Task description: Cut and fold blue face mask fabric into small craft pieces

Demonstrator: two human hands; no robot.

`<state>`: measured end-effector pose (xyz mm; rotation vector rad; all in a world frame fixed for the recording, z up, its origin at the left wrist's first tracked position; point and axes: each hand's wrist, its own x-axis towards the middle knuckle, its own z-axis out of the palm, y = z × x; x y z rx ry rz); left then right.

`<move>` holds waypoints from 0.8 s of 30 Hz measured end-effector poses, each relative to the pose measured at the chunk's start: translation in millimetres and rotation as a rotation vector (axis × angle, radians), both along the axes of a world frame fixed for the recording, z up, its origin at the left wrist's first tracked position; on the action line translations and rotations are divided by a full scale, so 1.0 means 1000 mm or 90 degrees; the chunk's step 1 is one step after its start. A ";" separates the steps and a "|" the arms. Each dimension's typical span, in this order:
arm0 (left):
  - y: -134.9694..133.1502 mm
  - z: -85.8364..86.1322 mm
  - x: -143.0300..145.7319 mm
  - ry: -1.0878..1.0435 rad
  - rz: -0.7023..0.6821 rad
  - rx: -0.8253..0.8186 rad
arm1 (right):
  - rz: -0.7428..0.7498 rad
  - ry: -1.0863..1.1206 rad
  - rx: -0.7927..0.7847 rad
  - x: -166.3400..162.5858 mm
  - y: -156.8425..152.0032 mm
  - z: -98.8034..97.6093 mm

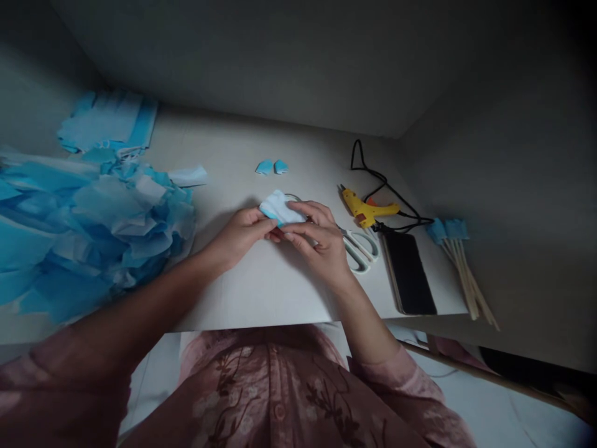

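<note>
Between my two hands is a small piece of blue-and-white fabric [280, 206], its white side facing up and a blue edge showing. My left hand [247, 231] pinches its lower left side with the thumb on top. On the right side, the fingers of my right hand [321, 239] press on the same piece. Scissors [361, 250] with pale handles lie on the table beneath and beside my right hand; their blades are mostly hidden. Two small cut blue pieces, one on the left [264, 167] and one on the right [280, 166], rest beyond my hands.
A large heap of blue and white fabric pieces [102, 224] covers the table's left side, with a folded stack [112, 121] behind. To the right lie a yellow glue gun [366, 208] with black cord, a dark phone [410, 274] and several sticks with blue tips [459, 261]. Walls enclose the table.
</note>
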<state>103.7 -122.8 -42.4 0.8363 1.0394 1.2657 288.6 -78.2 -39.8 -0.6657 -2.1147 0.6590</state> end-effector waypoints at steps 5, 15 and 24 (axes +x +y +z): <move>-0.002 0.007 0.004 0.058 -0.011 0.044 | -0.024 0.037 -0.036 -0.001 -0.002 0.000; -0.004 0.012 0.005 0.102 -0.023 0.073 | -0.040 0.173 -0.374 -0.006 -0.002 -0.004; -0.005 0.012 0.006 0.147 -0.054 0.057 | -0.061 0.153 -0.432 -0.007 -0.005 0.000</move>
